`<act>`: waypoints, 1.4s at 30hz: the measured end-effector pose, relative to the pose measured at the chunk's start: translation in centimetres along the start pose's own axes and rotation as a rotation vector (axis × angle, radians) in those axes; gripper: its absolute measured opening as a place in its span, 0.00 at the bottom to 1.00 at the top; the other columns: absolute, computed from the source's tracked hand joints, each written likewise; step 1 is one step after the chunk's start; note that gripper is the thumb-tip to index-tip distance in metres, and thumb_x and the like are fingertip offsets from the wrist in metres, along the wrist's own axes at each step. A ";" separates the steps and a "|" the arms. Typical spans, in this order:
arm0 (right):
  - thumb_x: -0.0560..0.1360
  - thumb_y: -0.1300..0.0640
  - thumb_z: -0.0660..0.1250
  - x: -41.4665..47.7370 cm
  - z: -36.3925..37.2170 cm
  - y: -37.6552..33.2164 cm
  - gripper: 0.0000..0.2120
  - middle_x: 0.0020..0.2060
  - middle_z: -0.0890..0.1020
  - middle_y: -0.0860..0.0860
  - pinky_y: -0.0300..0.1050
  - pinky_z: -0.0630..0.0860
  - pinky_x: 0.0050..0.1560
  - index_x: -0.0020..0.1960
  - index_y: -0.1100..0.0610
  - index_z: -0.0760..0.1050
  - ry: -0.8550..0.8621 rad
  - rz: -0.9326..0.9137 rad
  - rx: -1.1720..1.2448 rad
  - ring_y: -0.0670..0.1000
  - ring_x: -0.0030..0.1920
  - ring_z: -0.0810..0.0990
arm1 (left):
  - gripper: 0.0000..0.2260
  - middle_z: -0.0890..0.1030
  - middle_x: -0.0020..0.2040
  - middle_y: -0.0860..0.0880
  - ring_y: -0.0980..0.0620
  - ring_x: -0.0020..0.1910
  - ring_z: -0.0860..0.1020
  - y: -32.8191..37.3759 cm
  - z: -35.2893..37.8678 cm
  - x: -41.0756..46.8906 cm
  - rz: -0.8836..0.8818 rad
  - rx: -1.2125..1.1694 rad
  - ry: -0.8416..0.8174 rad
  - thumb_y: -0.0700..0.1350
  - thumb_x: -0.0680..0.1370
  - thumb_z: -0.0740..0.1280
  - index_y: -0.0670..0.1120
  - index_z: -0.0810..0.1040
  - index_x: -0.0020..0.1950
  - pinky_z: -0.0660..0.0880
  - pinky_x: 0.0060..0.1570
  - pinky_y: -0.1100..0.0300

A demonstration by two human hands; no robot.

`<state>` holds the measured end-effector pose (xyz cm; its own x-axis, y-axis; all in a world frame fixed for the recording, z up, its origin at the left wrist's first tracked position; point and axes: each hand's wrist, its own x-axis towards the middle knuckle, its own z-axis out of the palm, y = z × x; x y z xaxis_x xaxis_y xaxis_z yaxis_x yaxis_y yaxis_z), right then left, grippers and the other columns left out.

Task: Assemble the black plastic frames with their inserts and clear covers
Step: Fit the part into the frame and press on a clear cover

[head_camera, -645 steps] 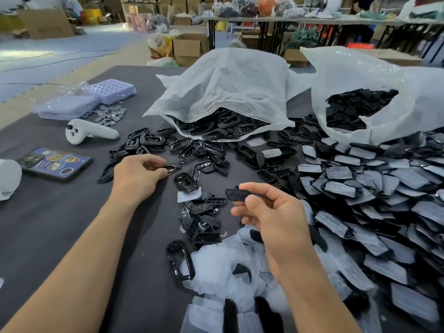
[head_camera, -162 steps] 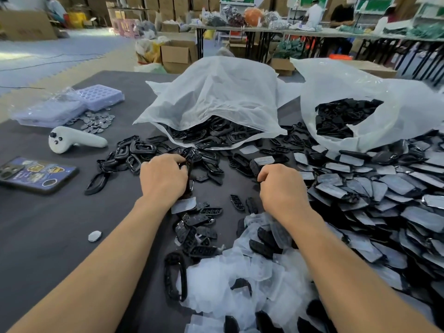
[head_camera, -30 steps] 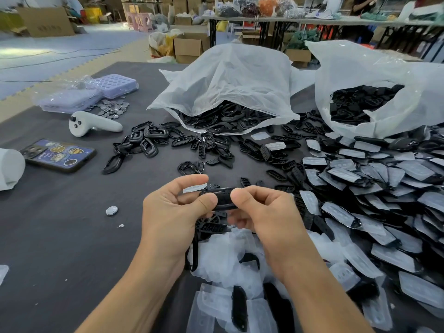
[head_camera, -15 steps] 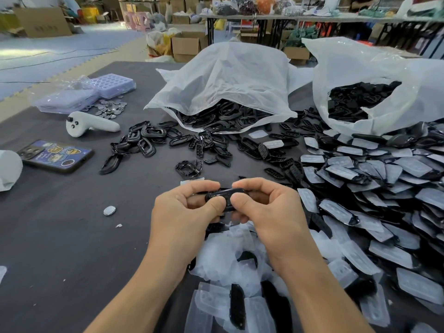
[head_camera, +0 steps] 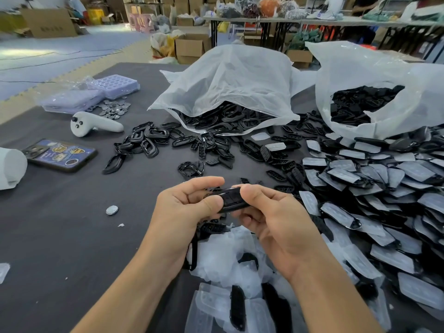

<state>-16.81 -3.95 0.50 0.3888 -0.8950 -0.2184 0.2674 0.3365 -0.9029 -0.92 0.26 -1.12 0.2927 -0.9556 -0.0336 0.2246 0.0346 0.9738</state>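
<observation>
Both hands hold one black plastic frame (head_camera: 231,199) above the table's middle. My left hand (head_camera: 185,207) grips its left end between thumb and fingers. My right hand (head_camera: 274,222) pinches its right end, thumb on top. Loose black frames (head_camera: 149,140) and small black inserts (head_camera: 278,175) lie scattered beyond the hands. A heap of clear covers (head_camera: 230,258) lies just under my wrists. A large pile of assembled pieces with clear covers (head_camera: 374,188) fills the right side.
Two white plastic bags (head_camera: 230,80) (head_camera: 374,73) of black parts stand at the back. At the left lie a white controller (head_camera: 93,123), a phone (head_camera: 60,156), purple trays (head_camera: 96,92), silver coin cells (head_camera: 115,108) and a white roll (head_camera: 10,168). One coin cell (head_camera: 112,210) lies near my left hand.
Both hands came together from the piles and now hold one frame. Over the last second the frame tilted and my thumbs shifted along its top.
</observation>
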 end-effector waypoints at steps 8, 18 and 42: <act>0.79 0.64 0.70 0.2 0.2 0.4 0.08 0.39 0.83 0.59 0.46 0.74 0.43 0.42 0.61 0.84 0.152 -0.027 -0.086 0.56 0.41 0.77 | 0.09 0.83 0.44 0.32 0.44 0.40 0.79 -0.7 0.4 -0.1 0.070 0.288 0.068 0.50 0.69 0.75 0.57 0.89 0.48 0.79 0.49 0.44; 0.63 0.56 0.75 0.1 -0.5 0.0 0.17 0.38 0.86 0.56 0.42 0.77 0.40 0.51 0.57 0.86 -0.005 -0.025 0.071 0.49 0.32 0.82 | 0.20 0.87 0.41 0.41 0.45 0.39 0.86 -0.2 -0.1 0.3 -0.012 -0.173 -0.070 0.38 0.67 0.77 0.52 0.88 0.57 0.84 0.49 0.56; 0.75 0.69 0.70 0.5 -0.1 0.9 0.09 0.29 0.83 0.56 0.39 0.72 0.30 0.50 0.56 0.84 0.206 -0.116 -0.267 0.50 0.25 0.77 | 0.27 0.85 0.50 0.62 0.62 0.50 0.81 0.1 -0.1 -1.7 0.826 1.005 0.085 0.30 0.64 0.67 0.57 0.86 0.54 0.75 0.54 0.69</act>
<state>-16.47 -4.12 -0.47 0.1762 -0.9722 -0.1545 0.0490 0.1654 -0.9850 -1.31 1.95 -0.94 0.0750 -0.7349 0.6740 -0.8275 0.3313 0.4533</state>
